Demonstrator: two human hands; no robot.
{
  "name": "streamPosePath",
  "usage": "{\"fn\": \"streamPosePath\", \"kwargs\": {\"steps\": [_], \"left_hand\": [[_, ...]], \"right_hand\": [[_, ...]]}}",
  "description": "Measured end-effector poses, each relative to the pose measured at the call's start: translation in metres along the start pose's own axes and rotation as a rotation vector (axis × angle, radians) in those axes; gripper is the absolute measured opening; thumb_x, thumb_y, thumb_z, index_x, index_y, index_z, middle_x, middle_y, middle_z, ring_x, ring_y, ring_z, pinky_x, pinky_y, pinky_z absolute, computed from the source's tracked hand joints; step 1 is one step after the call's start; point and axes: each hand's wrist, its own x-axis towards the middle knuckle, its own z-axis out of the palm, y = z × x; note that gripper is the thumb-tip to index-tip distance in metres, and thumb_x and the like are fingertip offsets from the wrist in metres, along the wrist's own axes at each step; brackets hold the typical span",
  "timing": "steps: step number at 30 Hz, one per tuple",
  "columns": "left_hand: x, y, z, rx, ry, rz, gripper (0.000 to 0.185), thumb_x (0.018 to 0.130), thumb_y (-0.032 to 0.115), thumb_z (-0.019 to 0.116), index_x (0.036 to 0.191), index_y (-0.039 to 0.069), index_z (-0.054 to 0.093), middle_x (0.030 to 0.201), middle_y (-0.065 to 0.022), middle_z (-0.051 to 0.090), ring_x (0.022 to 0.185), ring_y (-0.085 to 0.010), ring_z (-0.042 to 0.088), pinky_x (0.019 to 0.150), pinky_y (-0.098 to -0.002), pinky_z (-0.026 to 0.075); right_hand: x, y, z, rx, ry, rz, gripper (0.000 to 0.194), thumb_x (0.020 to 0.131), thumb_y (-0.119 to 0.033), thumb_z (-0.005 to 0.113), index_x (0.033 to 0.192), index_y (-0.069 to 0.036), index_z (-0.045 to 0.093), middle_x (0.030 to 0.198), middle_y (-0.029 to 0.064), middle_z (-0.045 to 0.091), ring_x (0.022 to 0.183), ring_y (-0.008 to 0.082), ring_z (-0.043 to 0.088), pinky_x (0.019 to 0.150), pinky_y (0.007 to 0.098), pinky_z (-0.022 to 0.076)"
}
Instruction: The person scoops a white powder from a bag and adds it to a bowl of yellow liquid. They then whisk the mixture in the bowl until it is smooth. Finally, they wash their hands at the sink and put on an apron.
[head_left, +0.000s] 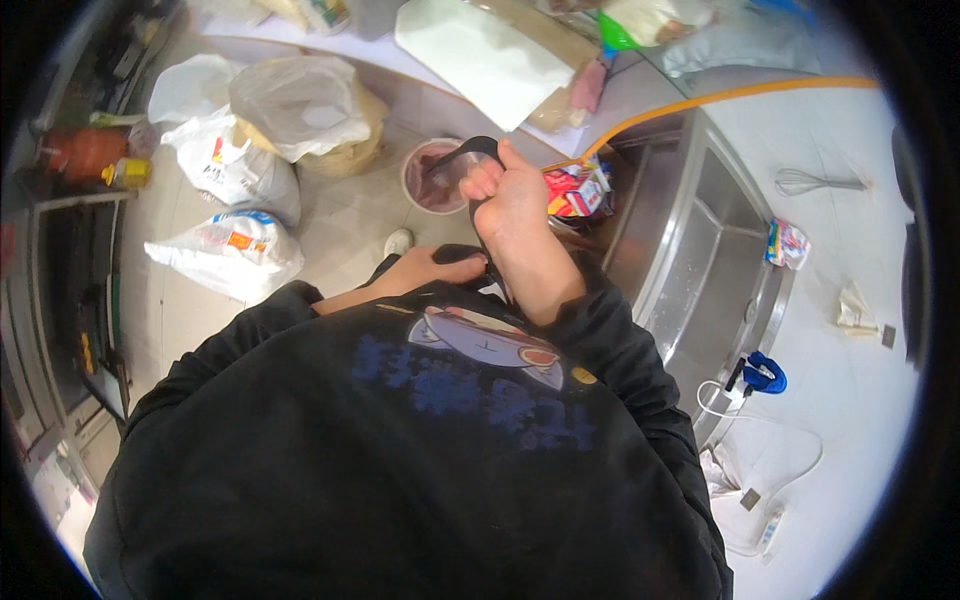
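My right hand (514, 196) is closed round a black strap (481, 142) and raised in front of my body. One stretch of the strap loops out beyond the fingers over a pinkish plastic bucket (418, 178). Another stretch runs down towards my waist. Lower and to the left, my left hand (417, 271) pinches black cloth between thumb and fingers, close to the strap's lower part. Whether that cloth is strap or apron I cannot tell. A black apron (300, 465) with a cartoon print and lettering covers my front.
White sacks (232, 259) and a lined sack (352, 142) stand on the floor at left. Ahead is a counter with a white sheet (480, 56). At right are a steel sink (701, 247), a whisk (817, 182) and a white cable (814, 450).
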Motion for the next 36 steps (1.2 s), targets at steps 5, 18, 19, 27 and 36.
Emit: {"fn": "streamPosePath", "kwargs": {"steps": [5,18,19,27,36], "left_hand": [[-0.022,0.02,0.002,-0.019,-0.219,0.003,0.053,0.083,0.03,0.072,0.12,-0.003,0.056,0.108,-0.0069,0.064,0.099,-0.0125,0.057,0.084,-0.0262,0.046],[-0.002,-0.002,0.012,-0.138,-0.126,0.015,0.032,0.083,0.025,0.067,0.107,0.004,0.063,0.086,-0.0005,0.06,0.08,-0.0095,0.055,0.072,-0.0246,0.043],[-0.001,-0.003,0.014,-0.139,-0.123,0.003,0.03,0.083,0.024,0.067,0.105,0.004,0.063,0.084,-0.0002,0.059,0.079,-0.0094,0.055,0.07,-0.0243,0.042],[0.002,0.005,0.026,-0.128,-0.221,-0.061,0.031,0.081,0.017,0.07,0.107,0.002,0.062,0.091,-0.0013,0.062,0.082,-0.0089,0.055,0.073,-0.0235,0.043],[-0.004,0.011,0.028,-0.033,-0.238,-0.02,0.034,0.082,0.021,0.071,0.109,0.001,0.061,0.09,-0.002,0.063,0.083,-0.0096,0.056,0.075,-0.0249,0.044]], "right_hand": [[-0.015,0.017,0.01,-0.078,-0.064,-0.008,0.014,0.096,-0.019,0.045,0.086,-0.011,0.041,0.058,-0.0004,0.032,0.047,0.0127,0.029,0.044,0.0292,0.0259],[-0.017,-0.026,-0.02,0.129,0.005,0.028,0.022,0.097,-0.023,0.048,0.081,-0.01,0.04,0.058,-0.0009,0.029,0.048,0.0127,0.027,0.047,0.0286,0.0267],[-0.021,-0.032,-0.029,0.163,0.002,0.034,0.018,0.096,-0.023,0.049,0.086,-0.011,0.042,0.058,-0.0013,0.029,0.047,0.0125,0.027,0.047,0.0289,0.0273],[-0.069,-0.053,-0.094,0.198,0.183,-0.099,0.025,0.098,-0.024,0.047,0.078,-0.01,0.042,0.057,-0.0018,0.029,0.047,0.0121,0.027,0.048,0.0283,0.0271],[-0.096,-0.027,-0.154,-0.296,0.174,-0.019,0.005,0.095,-0.008,0.046,0.099,-0.005,0.047,0.07,0.0062,0.05,0.064,0.0189,0.052,0.063,0.0325,0.0434]]}}
